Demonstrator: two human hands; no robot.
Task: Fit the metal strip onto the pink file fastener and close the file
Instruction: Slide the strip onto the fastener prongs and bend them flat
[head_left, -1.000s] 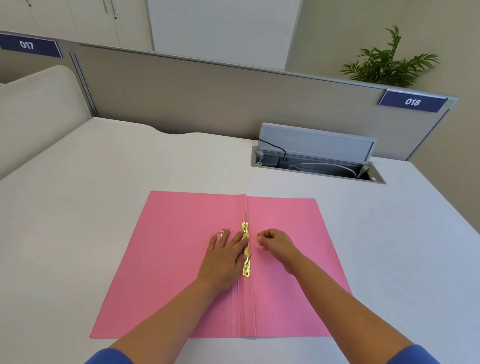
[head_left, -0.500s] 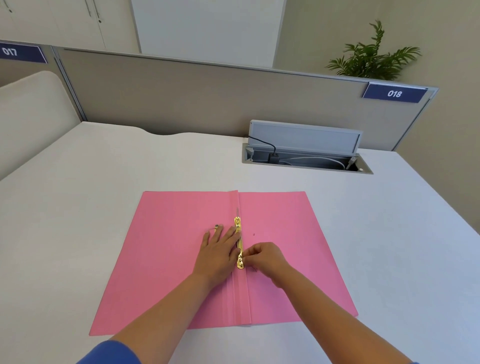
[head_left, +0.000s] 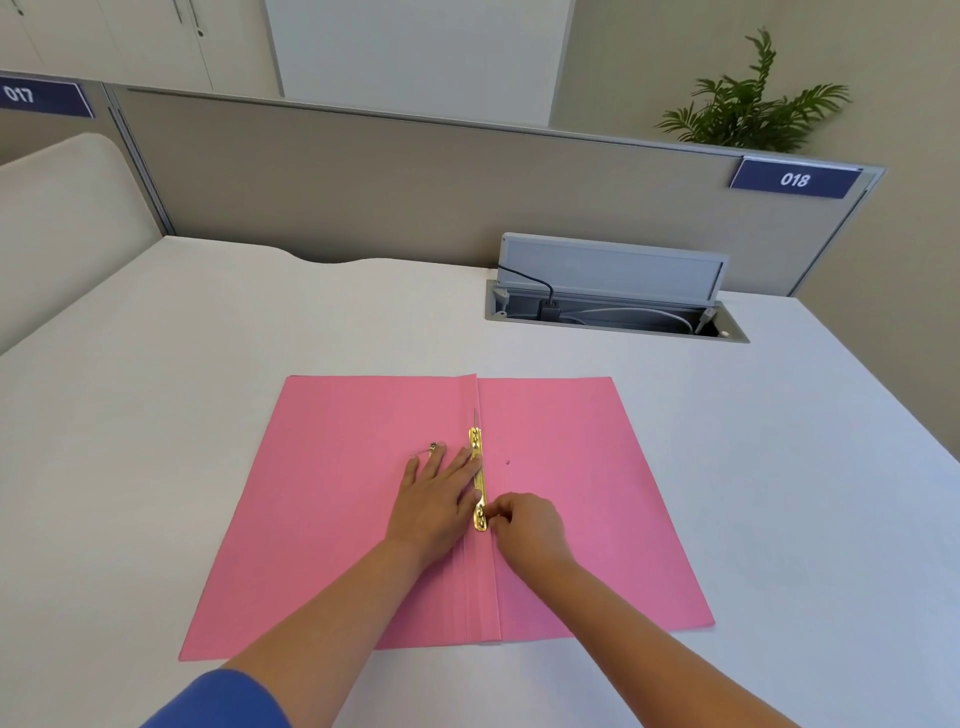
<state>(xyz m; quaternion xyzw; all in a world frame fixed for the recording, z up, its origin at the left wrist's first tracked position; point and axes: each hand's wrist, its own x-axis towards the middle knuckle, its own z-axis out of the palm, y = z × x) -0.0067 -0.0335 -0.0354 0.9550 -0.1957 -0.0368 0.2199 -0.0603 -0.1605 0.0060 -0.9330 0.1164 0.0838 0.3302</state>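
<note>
Step in hand: seating the near end of the metal strip on the fastener at the spine of the pink file, as I judge it.
How to do it well: keep the strip pinned flat along the fold while the near end is pressed straight down; slide the near clasp only once the prong is through its hole, or the strip may skew off the spine.
Left hand: spread flat, palm down on the left cover, fingertips resting on the strip's middle; it grips nothing, only presses.
Right hand: curled, fingertips pinched at the strip's near end; whether it holds the clasp or a prong I cannot tell.
Strip, look: gold-coloured, narrow, lying lengthwise on the fold, small rivets at each end; a thin grey prong shows beyond its far end.
File, look: open flat on the white surface, both covers bare, no papers visible, the left cover's far edge slightly raised at the fold.
Left to do: closing the cover.
</note>
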